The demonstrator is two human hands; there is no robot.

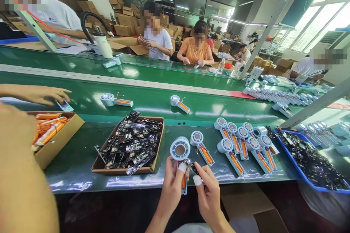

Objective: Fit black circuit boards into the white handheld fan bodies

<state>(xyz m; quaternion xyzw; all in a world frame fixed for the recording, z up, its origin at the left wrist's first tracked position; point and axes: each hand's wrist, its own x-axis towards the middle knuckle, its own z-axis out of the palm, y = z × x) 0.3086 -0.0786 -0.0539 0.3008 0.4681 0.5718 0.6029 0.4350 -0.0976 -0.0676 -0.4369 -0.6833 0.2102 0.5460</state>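
A: Well, what is seen in the head view, low in the middle?

B: A white fan shell is held over the near edge of the green surface, round head pointed away from the body. Its handle is gripped by the left hand. The fingers are closed around it, and the thumb, capped in white, is pressed on the front.

A: And the other hand?

B: A small black circuit board is pinched by the right hand, between a capped thumb and the forefinger. The board is laid at a slant against the top of the handle, just below the round head.

A: What is found around them?

B: A cardboard box heaped with black boards is set just left of the hands. To the right, a row of fan shells with orange cells fitted is laid out, and beyond it a blue tray of dark parts. At far left a box of orange cells is placed, and a co-worker's hand is stretched over the green belt, where two more shells are carried. Other people are seated across the belt.
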